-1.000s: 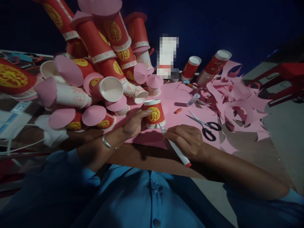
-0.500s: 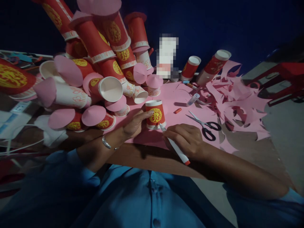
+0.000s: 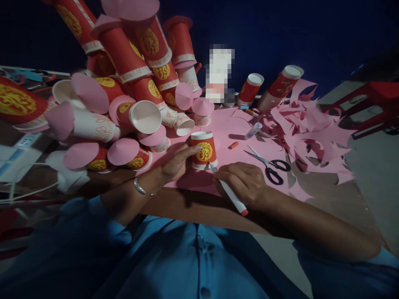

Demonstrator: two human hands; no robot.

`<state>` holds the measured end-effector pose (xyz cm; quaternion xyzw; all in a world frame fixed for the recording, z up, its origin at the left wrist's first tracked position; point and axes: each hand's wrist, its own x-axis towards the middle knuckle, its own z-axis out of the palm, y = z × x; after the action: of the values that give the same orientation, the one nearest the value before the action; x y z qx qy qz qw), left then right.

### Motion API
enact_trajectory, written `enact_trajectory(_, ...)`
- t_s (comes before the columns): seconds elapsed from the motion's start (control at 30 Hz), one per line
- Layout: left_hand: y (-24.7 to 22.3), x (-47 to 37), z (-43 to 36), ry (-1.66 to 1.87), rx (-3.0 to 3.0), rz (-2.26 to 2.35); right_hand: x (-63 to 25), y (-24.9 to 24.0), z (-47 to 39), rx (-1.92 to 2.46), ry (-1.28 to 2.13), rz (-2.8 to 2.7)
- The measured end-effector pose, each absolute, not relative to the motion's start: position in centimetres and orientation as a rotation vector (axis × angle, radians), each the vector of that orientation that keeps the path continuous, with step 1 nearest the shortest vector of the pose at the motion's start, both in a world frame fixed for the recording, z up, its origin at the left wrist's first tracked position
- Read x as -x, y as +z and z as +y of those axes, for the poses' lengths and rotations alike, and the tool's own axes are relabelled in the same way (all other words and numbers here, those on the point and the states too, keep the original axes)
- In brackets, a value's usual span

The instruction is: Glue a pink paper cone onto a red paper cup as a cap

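Note:
A red paper cup (image 3: 204,154) with a yellow emblem and white bands stands on pink paper (image 3: 222,124). My left hand (image 3: 177,162) grips it from the left, thumb on its front. In my right hand (image 3: 243,182) is a white marker (image 3: 230,195) with a red end, its tip at the cup's lower right edge. The small red cap (image 3: 233,145) lies on the paper to the right of the cup. Beyond my right hand rest open scissors (image 3: 271,166) with black handles. A glue stick (image 3: 253,131) lies a little farther back.
Many red and white paper cups with pink cones (image 3: 124,151) are piled at the left and back left. Pink paper scraps (image 3: 314,128) heap up at the right. Two cup stacks (image 3: 250,90) stand at the back. A red stool (image 3: 370,99) is beyond the table's right side.
The marker's rear end has shifted slightly up and left, while its tip stays at the cup's lower edge. My left hand and the cup have hardly moved.

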<state>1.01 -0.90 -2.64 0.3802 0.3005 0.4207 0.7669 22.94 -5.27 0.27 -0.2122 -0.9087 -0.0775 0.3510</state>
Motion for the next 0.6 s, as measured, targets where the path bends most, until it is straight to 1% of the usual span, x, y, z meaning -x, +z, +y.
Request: enact_trajectory(0.6,-2.63,-0.75,-0.80,0.914,-0.778,0.669,-22.59,0.09,-5.51,0.549,-0.236,-2.325)
